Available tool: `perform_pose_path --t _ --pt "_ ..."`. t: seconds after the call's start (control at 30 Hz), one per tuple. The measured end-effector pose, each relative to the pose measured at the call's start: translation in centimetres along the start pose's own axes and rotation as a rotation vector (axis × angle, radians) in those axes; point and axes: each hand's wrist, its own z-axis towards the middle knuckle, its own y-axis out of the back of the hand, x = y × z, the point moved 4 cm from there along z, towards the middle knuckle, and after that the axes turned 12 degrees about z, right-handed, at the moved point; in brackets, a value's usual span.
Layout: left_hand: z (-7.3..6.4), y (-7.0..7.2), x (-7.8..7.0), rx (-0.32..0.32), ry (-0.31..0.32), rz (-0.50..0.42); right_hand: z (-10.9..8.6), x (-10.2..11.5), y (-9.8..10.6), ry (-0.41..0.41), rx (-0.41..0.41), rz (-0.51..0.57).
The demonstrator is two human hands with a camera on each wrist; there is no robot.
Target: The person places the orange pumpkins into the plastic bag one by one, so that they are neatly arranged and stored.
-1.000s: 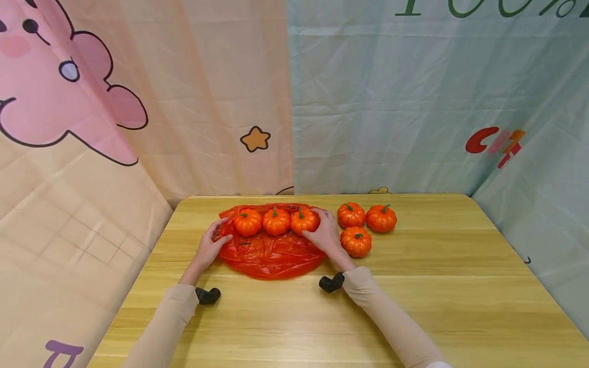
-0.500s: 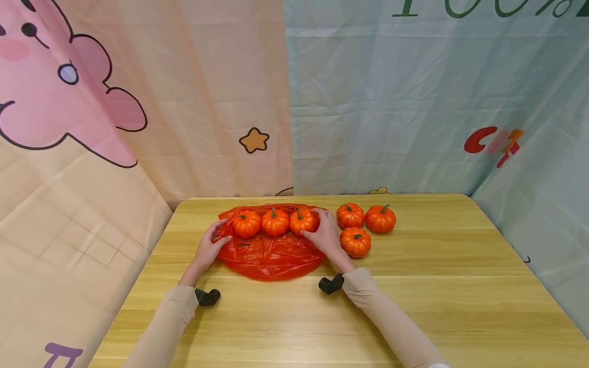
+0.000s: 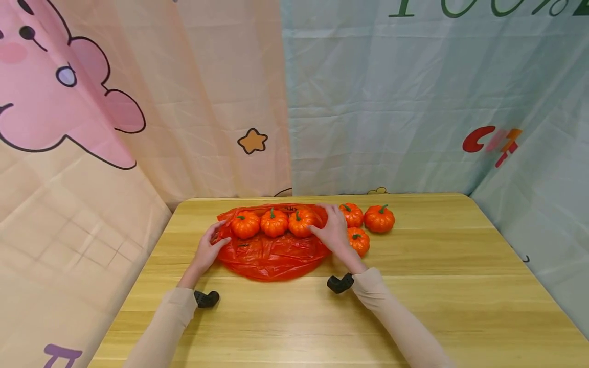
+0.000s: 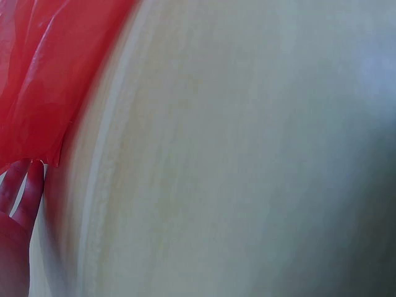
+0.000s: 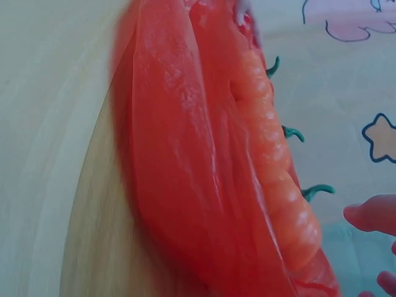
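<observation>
1. A crinkled red bag (image 3: 271, 261) lies on the wood-grained counter (image 3: 276, 322), a little left of centre in the lower half of the head view.
2. Three small orange pumpkins with green stems sit side by side in the bag's upper part: the left pumpkin (image 3: 245, 225), the middle pumpkin (image 3: 274, 224) and the third pumpkin (image 3: 301, 223). The right wrist view shows red film along their side.
3. The left hand (image 3: 206, 251) is at the bag's left edge, thumb and fingers apart in the head view. At the far left of the left wrist view, two fingers (image 4: 35, 189) touch the hem with their tips; I cannot tell whether they pinch it.
4. The right hand (image 3: 336, 232) is just beside the third pumpkin, thumb and fingers spread. In the right wrist view the thumb (image 5: 374, 214) points toward that pumpkin from the right edge, with a gap between.
5. Three more pumpkins stand on the counter right of the bag: an upper pumpkin (image 3: 353, 215) and a lower pumpkin (image 3: 359, 242), both partly behind the right hand, and an outer pumpkin (image 3: 379, 219).
6. Both forearms wear beige sleeves, with a black device (image 3: 207, 299) at the left wrist and another (image 3: 340, 283) at the right.
7. Printed cloth (image 3: 221, 92) fills the upper frame, with an orange star near the centre.
</observation>
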Motion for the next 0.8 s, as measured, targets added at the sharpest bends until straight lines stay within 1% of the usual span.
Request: perform_pose_path --t 0.1,0.3,0.43,0.6,0.8 --pt "0.0 0.0 0.0 -0.003 -0.004 -0.008 -0.1 0.3 1.3 0.049 -0.039 0.007" --pt "-0.1 0.0 -0.1 0.002 -0.039 -0.02 -0.5 0.2 4.4 0.187 -0.16 0.022" --pt "-0.2 0.0 -0.1 0.006 -0.039 -0.015 -0.8 -0.4 6.8 0.232 -0.225 0.046" --pt "-0.3 0.1 0.2 0.005 -0.05 0.015 -1.5 -1.7 9.6 0.224 -0.263 0.031" --pt "-0.2 -0.1 0.2 0.003 -0.06 0.008 -2.1 -4.2 12.2 0.161 -0.291 0.013"
